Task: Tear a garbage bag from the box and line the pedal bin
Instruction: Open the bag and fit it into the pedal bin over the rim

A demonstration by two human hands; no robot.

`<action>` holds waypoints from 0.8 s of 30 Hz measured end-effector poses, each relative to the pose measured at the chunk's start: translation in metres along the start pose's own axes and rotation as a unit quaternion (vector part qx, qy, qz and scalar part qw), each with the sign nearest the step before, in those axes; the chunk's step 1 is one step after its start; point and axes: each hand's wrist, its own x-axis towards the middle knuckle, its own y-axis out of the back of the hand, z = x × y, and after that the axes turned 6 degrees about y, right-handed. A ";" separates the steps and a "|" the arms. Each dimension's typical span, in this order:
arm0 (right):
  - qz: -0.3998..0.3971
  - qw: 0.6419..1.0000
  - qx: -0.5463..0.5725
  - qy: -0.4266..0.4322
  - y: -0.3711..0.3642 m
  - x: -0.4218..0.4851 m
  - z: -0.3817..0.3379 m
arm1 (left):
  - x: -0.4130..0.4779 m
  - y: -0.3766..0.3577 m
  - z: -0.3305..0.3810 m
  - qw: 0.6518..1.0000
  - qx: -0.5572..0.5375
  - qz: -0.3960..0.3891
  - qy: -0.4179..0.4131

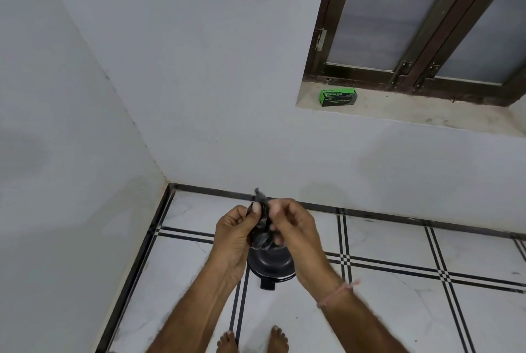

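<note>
The folded garbage bag [262,236], its long axis upright, is held pinched by the left grip [232,234] and the right grip [296,227], directly above the pedal bin [270,265].

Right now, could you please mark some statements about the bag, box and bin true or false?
The left hand and right hand both hold the black garbage bag. True.
The green garbage bag box lies on the floor. False: it sits on the window sill.
The pedal bin stands on the tiled floor beneath the hands. True.
The garbage bag lines the pedal bin. False: it is bunched in the hands.
</note>
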 end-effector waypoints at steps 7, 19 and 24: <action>0.063 0.986 0.124 -0.089 0.001 0.009 0.007 | -0.002 -0.005 -0.003 0.999 -0.036 -0.004 0.026; 0.200 0.952 0.134 -0.189 0.024 0.027 0.012 | -0.004 0.031 -0.001 0.999 0.033 0.006 -0.017; 0.132 0.975 0.109 -0.142 0.032 0.027 -0.014 | 0.008 0.042 0.007 0.980 0.198 0.010 -0.032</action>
